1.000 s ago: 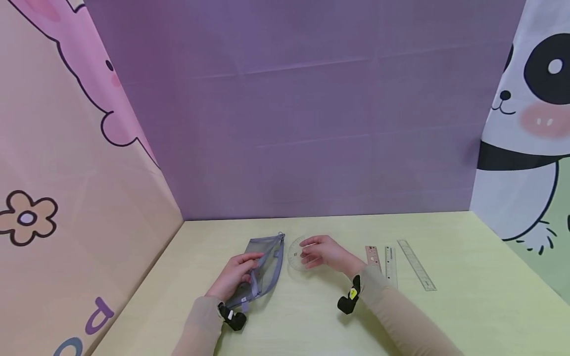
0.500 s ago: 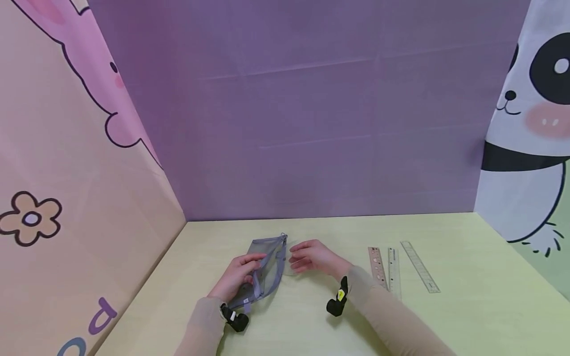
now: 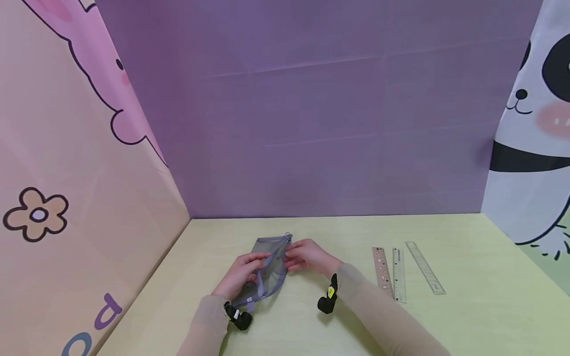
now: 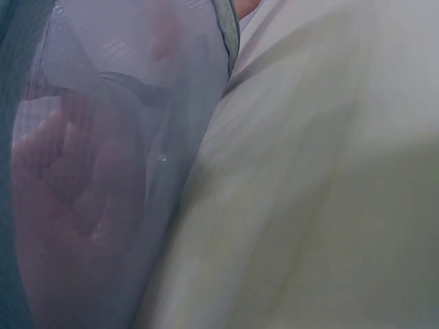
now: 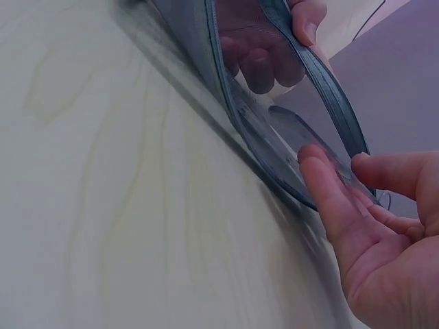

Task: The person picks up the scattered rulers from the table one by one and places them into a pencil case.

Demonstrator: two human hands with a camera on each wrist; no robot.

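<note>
A grey-blue see-through zipper pouch (image 3: 272,262) lies at the middle left of the table, its mouth held apart toward the right. My left hand (image 3: 242,273) grips the near-left rim, thumb outside and fingers inside, as the right wrist view shows. At the mouth my right hand (image 3: 309,257) holds a clear protractor (image 5: 302,133) between thumb and fingers. The protractor's curved edge reaches inside the pouch; the rest is hard to make out through the mesh. The left wrist view is mostly filled by blurred mesh (image 4: 185,75) with fingers behind it.
Three rulers lie on the table to the right: a pink one (image 3: 382,269), a clear one (image 3: 399,274) and a longer clear one (image 3: 425,267) slanting. A purple backdrop (image 3: 289,123) stands behind the table (image 3: 347,326). A printed cloth panel (image 3: 98,198) borders the left.
My right hand has moved left with the protractor, from beside the pouch to inside its mouth. The left hand still grips the rim. The view has shifted slightly.
</note>
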